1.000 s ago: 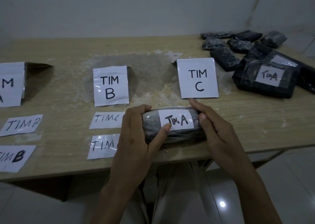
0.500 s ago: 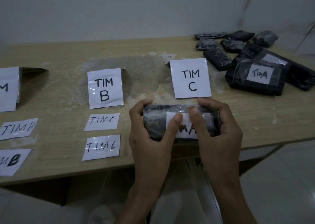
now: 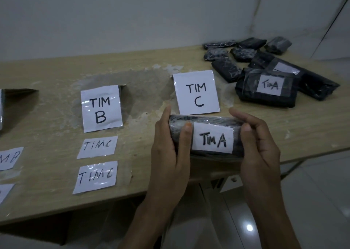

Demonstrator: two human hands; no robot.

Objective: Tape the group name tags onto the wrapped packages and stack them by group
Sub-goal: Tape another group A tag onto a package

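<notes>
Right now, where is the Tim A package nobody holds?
Head view: the package lies on the table's right, among other dark packages, right of the TIM C card.

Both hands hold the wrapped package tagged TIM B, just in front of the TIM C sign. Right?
No. The head view shows the tag on the wrapped package reads Tim A, not TIM B. The left hand and right hand do hold it, just in front of the TIM C sign.

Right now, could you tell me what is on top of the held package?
A white Tim A tag sits on the package. The left hand and right hand cover its ends; its underside is hidden.
</notes>
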